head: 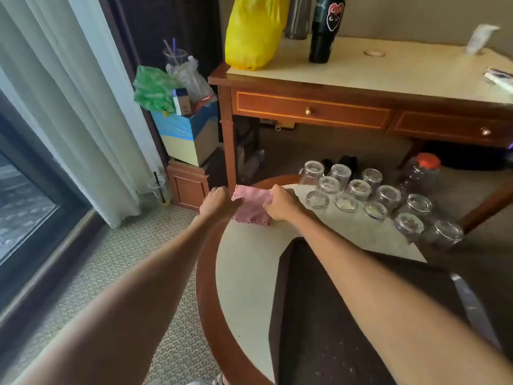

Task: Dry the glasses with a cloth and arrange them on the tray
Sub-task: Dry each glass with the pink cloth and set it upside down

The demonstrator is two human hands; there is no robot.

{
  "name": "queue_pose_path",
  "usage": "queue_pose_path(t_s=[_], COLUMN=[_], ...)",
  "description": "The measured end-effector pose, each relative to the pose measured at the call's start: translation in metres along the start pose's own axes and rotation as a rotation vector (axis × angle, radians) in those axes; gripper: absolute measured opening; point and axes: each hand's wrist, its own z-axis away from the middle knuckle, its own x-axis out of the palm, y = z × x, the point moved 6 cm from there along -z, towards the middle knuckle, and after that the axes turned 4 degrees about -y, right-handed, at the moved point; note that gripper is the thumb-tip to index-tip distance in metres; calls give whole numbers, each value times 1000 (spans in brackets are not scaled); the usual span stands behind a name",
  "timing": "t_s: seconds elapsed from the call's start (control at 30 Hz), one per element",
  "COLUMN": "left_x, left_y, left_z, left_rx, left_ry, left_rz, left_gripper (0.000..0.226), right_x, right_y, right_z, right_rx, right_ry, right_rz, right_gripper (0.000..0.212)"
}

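While both bare arms stretch out over the round table, I read my feed from the table's left side across. Well off its left edge a pale curtain hangs down to the carpet. Closer to the table's far-left side, a cardboard box stuffed with bags and packets sits on a small wooden cabinet.

The left hand is just past the table's far-left rim, curled into a fist that pinches one edge of the cloth. The cloth is pink and pulled out between the two hands at that same rim. Its lower hem hangs down to the tabletop, though I cannot tell whether it touches. The right hand, just inside the rim, has its fingers curled tight round the cloth's other edge.

To the right, on the far part of the table, the glasses stand upside down in close rows on the pale top. All of them are apart from the tray, which is dark and lies on the table's near side under the right forearm.

Behind the table stands a wooden desk with a yellow bag and a black bottle on top. A plastic jar with an orange lid is beyond the table's far-right side.
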Motion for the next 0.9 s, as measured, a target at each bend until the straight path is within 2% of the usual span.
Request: queue_pose_path(t_s=[0.13,0.23,0.3,0.4,0.5,0.6,0.7,0.8,0.9], left_x=[15,27,26,28,30,31,33,20,-10], left_y=[-7,-8,-7,-6,-12,-18,-17,-6,13], left_z=[-16,-22,-22,-25,-23,-21,-9,10,36], left_rx=[-94,-94,-98,-95,-150,-170,-120,-55,12], left_ry=[-63,-89,-44,-9,-22,-77,-169,-155,-91], left_rz=[17,-31,-50,-13,78,99,105,312,528], left_gripper=[59,68,61,40,45,37,33,29,31], right_x=[15,26,31,40,44,45,46,32,3], right_y=[7,9,9,13,17,12,7,10,8], right_z=[-11,-17,-19,-19,-16,-15,-3,12,35], right_rx=[137,176,182,213,258,263,279,280,203], right_ry=[30,51,70,39,-3,-18,-84,-66,-84], right_rz=[-46,-100,-100,-126,-208,-324,-531,-633,-807], right_gripper=[50,53,54,62,70,53,36,39,32])
